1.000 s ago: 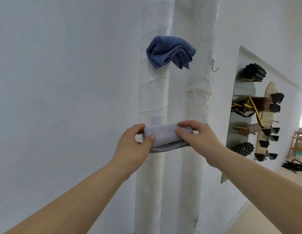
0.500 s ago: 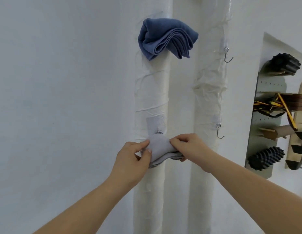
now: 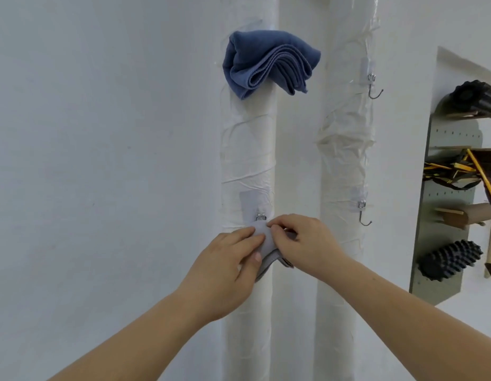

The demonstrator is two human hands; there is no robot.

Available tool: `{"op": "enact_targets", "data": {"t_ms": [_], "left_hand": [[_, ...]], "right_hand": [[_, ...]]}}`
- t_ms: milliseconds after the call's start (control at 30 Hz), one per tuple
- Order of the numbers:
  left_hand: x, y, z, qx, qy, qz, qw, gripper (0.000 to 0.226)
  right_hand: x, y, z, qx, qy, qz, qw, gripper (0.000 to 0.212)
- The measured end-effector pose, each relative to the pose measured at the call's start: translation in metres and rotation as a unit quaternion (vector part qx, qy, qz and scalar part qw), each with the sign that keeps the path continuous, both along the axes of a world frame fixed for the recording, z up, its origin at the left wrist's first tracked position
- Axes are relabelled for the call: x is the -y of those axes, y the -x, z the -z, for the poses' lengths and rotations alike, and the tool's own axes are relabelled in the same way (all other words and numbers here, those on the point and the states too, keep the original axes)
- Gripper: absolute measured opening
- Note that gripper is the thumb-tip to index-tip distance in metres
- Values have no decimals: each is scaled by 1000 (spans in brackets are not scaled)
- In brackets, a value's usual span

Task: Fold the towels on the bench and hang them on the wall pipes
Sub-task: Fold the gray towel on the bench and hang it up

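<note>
A folded grey towel point(image 3: 265, 244) is pressed against the left white wrapped pipe point(image 3: 248, 149), right below a small metal hook point(image 3: 260, 216) stuck there. My left hand point(image 3: 225, 266) pinches the towel's left side with thumb and fingers. Its top right part is pinched by my right hand point(image 3: 304, 243), close to the hook. Most of the towel is hidden by both hands. A folded blue towel point(image 3: 269, 63) hangs higher up on the same pipe.
The right wrapped pipe point(image 3: 346, 160) carries two bare hooks, an upper hook point(image 3: 374, 89) and a lower hook point(image 3: 363, 215). A grey pegboard point(image 3: 447, 204) with black ribbed rollers and tools hangs at the far right. White wall fills the left.
Both hands have drawn closer together on the grey towel and lifted it against the hook on the left pipe. The view has shifted slightly.
</note>
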State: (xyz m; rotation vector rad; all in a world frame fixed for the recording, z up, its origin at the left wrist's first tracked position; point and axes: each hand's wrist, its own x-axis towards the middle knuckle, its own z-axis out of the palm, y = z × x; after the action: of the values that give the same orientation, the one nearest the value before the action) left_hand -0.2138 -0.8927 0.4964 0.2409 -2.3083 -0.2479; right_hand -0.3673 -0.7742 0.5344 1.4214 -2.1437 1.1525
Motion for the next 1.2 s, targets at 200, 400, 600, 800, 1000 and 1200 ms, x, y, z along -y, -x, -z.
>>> {"op": "enact_targets", "data": {"t_ms": [200,400,600,800,1000,1200], "left_hand": [[-3,7,13,-26,-85,24,996,41],[-10,7,14,-47,-134,38,989,42],[-13,-6,-22,3,-68,9,998,35],[-10,-37,-25,-50,-80,-29,995,33],[-11,-68,19,-114,-204,-33,972,16],[-54,-99,135,26,-356,21,934,19]], "right_hand": [[-1,3,18,156,33,-45,986,29],[-2,-1,30,277,97,-105,950,30],[-11,-1,2,248,49,-79,964,22],[-36,-15,-11,86,89,10,992,26],[-56,-52,25,-71,140,44,987,19],[-97,-114,146,158,11,33,987,11]]}}
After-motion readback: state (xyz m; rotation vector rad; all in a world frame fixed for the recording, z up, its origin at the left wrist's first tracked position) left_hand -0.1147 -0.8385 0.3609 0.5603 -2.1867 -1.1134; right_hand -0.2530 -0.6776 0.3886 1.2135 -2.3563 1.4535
